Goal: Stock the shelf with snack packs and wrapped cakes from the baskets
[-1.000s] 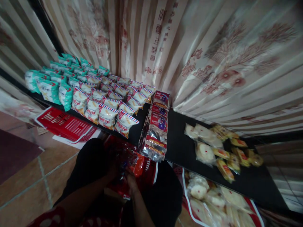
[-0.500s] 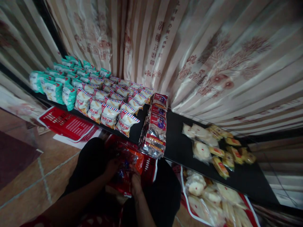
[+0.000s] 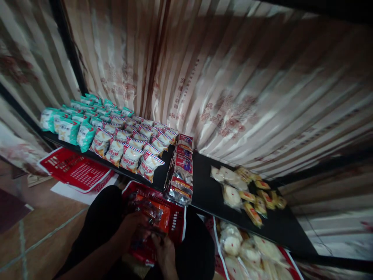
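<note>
A red plastic basket (image 3: 177,221) rests between my knees, holding an orange packet (image 3: 163,216) and shiny, dark see-through packets (image 3: 147,208). Over the near part of the basket, my left hand (image 3: 135,225) has its fingers bent among these packets; what they grip is dim and blurred. My right hand (image 3: 163,247) is close beside it, thumb and fingers closed on the edge of a dark packet (image 3: 157,232). Just beyond the basket, a row of brown-and-red snack packets (image 3: 182,171) lies on the black shelf (image 3: 201,186).
White striped snack bags (image 3: 128,157) and teal bags (image 3: 68,130) stand in rows on the shelf's left. Round white packaged cakes (image 3: 232,196) and yellow packets (image 3: 253,214) lie right. Red baskets stand below the shelf, one (image 3: 77,171) left and one (image 3: 217,241) right. A curtain (image 3: 227,85) hangs behind.
The view has shifted, so the shelf appears lower and further left. My hands are lower in the picture and nearer the basket's near side; the orange packet shows more fully.
</note>
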`<state>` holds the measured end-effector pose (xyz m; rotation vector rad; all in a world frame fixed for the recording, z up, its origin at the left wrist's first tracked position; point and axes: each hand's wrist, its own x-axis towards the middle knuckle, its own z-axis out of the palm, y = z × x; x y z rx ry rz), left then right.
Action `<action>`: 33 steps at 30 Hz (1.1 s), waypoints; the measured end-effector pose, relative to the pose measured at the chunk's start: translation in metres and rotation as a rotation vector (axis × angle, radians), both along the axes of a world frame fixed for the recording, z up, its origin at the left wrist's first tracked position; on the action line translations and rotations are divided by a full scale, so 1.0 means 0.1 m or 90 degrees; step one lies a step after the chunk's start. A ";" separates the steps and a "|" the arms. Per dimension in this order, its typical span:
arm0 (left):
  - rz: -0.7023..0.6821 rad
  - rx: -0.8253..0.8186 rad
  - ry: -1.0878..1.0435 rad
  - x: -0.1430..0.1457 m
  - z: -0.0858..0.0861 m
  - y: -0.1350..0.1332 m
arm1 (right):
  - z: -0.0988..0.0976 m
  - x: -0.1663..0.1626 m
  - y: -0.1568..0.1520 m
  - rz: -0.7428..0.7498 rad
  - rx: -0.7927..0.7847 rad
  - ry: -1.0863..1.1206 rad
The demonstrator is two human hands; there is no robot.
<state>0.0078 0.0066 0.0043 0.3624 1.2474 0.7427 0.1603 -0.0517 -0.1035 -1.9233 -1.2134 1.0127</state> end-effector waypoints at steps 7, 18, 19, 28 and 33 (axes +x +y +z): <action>-0.030 0.033 -0.041 -0.04 0.35 -0.02 | 0.46 0.20 -0.01 0.122 0.239 -0.198; -0.148 0.294 -0.200 0.03 1.16 0.17 | 1.06 0.37 0.03 -0.019 0.133 0.183; -0.152 0.316 -0.182 0.06 1.22 0.19 | 1.15 0.39 0.07 -0.021 0.123 0.205; -0.267 0.472 0.109 0.38 1.17 0.42 | 1.59 0.60 0.48 -0.126 0.168 0.440; -0.355 0.660 0.276 0.49 1.12 0.51 | 1.73 0.74 0.77 -0.192 0.181 0.498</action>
